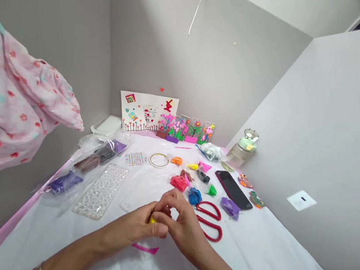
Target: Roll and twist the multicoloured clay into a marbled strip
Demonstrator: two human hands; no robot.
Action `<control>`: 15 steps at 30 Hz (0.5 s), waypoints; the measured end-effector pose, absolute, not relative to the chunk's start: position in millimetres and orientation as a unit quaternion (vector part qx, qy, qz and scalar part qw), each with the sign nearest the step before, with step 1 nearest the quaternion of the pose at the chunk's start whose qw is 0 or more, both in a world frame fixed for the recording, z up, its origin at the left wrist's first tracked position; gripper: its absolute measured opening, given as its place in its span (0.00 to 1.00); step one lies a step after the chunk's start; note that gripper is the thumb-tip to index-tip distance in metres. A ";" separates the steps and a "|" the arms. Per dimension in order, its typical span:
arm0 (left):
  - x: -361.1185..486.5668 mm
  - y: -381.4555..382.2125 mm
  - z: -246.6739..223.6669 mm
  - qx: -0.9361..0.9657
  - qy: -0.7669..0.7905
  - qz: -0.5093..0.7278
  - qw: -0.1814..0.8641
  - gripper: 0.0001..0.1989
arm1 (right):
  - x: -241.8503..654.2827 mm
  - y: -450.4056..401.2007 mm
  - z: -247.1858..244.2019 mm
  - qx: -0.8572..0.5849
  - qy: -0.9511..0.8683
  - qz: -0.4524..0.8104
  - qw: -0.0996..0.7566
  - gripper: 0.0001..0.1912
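Both hands meet over the near middle of the white-covered table. A small yellow lump of modelling clay [152,220] shows between the thumb and curled fingers of my left hand [137,227]. Bent close against it, my right hand [182,219] has its thumb and fingers pinched together; whatever lies between them is hidden. Beneath the left wrist lies a bright pink clay strip [145,248]. Red-handled scissors [218,232] rest just right of my right hand, their blades hidden. Behind the hands is a clear phone case [130,200], partly covered.
Wrapped clay lumps, including a blue one [194,195] and a purple one [230,208], lie around a black phone [233,190]. A patterned clear case [103,192] and clay bags [64,182] lie left. Decorated cases [195,128] and a bottle [239,153] stand behind; cloth [17,95] hangs left.
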State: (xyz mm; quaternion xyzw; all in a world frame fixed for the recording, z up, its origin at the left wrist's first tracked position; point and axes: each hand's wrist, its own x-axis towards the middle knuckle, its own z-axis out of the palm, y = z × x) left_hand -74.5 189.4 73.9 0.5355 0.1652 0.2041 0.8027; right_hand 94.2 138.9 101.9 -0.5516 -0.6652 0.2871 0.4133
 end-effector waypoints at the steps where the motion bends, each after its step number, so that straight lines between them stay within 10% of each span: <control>1: -76.3 191.5 73.8 0.540 0.162 0.193 0.803 0.29 | 95.0 139.7 104.1 -0.546 -0.642 0.324 0.431 0.07; 7: -82.4 198.5 75.5 0.542 0.183 0.189 0.799 0.21 | 119.0 127.8 119.7 -0.525 -0.529 0.449 0.493 0.13; 15: -67.2 189.6 64.5 0.534 0.176 0.167 0.810 0.28 | 129.1 99.3 128.4 -0.536 -0.679 0.285 0.412 0.09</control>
